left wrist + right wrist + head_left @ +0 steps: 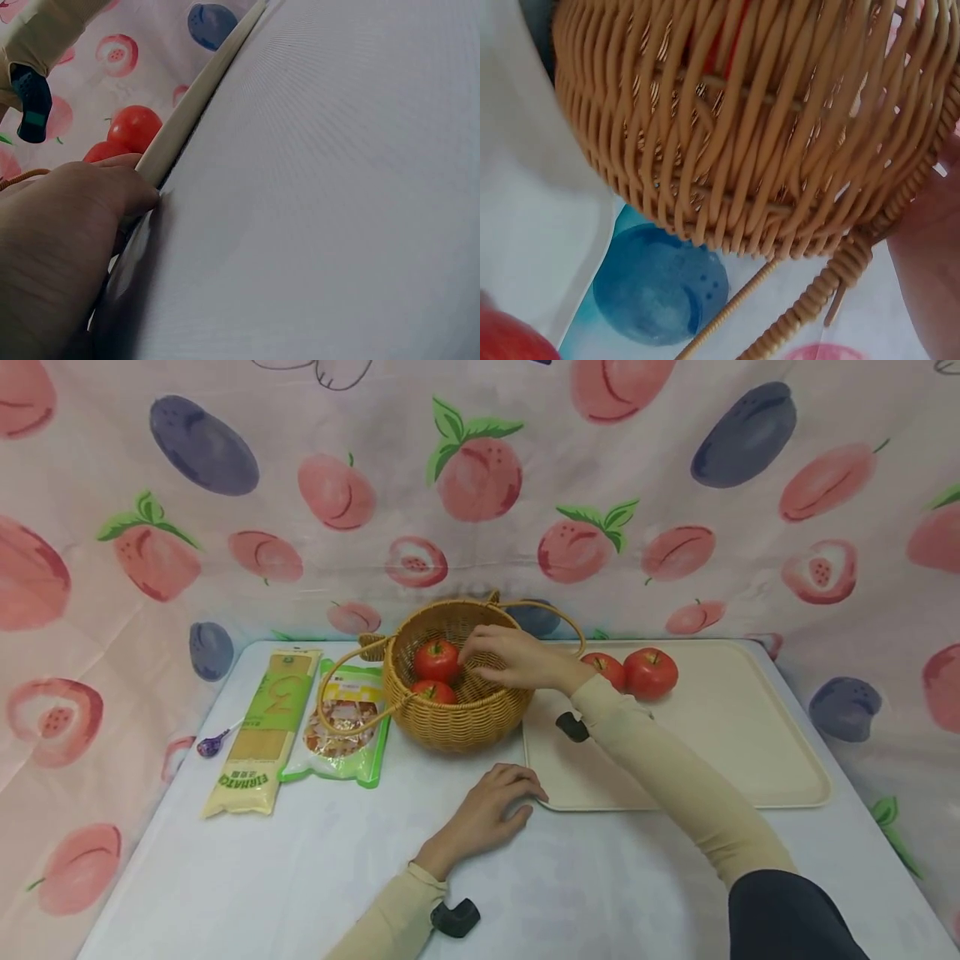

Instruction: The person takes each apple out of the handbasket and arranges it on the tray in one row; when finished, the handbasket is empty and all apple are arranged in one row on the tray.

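A wicker basket [457,727] stands at the back middle of the table, with a red apple [437,660] and a second red apple [433,692] inside it. My right hand [517,656] reaches over the basket's right rim, fingers bent loosely downward. Its fingertips are close to the rear apple; whether they touch it I cannot tell. Nothing shows between thumb and fingers. In the right wrist view, the basket's woven side [727,135] fills most of the picture. My left hand [487,810] rests on the table with relaxed fingers, at the near left corner of a beige tray [720,752].
Two more red apples lie on the tray, one apple [651,674] beside another [604,670], partly behind my right forearm. Left of the basket are a green-and-white food bag [341,727], a noodle packet [266,727] and a purple lollipop [211,745]. Thin looped handles [318,693] stick out from the basket.
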`<action>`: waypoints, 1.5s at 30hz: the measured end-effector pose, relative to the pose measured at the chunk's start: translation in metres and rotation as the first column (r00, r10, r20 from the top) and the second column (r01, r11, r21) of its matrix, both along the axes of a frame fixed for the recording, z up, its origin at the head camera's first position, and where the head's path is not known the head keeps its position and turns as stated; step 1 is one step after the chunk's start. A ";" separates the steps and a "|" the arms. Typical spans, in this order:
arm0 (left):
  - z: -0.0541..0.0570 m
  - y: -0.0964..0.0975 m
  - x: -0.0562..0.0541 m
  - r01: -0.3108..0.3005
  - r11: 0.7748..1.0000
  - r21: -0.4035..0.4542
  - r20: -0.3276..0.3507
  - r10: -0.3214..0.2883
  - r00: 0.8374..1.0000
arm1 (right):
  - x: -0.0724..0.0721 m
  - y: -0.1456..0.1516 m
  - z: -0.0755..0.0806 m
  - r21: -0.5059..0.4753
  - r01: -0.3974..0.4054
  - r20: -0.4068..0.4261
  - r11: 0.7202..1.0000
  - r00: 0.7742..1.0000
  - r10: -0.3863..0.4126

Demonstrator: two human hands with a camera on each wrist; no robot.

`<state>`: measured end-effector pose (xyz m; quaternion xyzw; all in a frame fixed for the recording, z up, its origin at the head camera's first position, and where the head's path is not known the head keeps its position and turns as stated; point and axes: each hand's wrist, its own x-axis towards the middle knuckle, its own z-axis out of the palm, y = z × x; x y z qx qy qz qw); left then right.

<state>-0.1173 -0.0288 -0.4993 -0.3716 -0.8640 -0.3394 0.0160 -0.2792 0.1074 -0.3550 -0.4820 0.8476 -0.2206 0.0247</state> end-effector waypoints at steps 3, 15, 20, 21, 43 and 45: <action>-0.002 0.000 0.000 0.000 1.000 0.009 -0.004 0.000 1.000 | 0.000 -0.006 -0.001 0.006 -0.015 0.009 1.000 1.000 0.015; -0.001 -0.006 0.000 -0.014 1.000 -0.005 0.006 0.014 1.000 | 0.000 -0.032 0.003 0.086 -0.077 0.035 0.993 0.997 0.074; 0.001 -0.007 -0.001 -0.010 1.000 0.012 -0.014 0.010 1.000 | 0.001 -0.044 0.002 0.125 -0.119 0.049 0.985 0.992 0.114; 0.001 -0.007 -0.001 -0.010 1.000 0.016 -0.020 0.010 1.000 | 0.000 -0.047 0.001 0.132 -0.125 0.052 0.983 0.991 0.120; -0.002 -0.002 0.001 -0.006 1.000 0.024 0.018 0.005 1.000 | 0.001 -0.071 -0.009 0.298 -0.216 0.109 0.930 0.975 0.191; -0.001 -0.002 0.001 -0.007 1.000 0.022 0.015 0.006 1.000 | 0.001 -0.071 -0.009 0.304 -0.235 0.115 0.923 0.971 0.209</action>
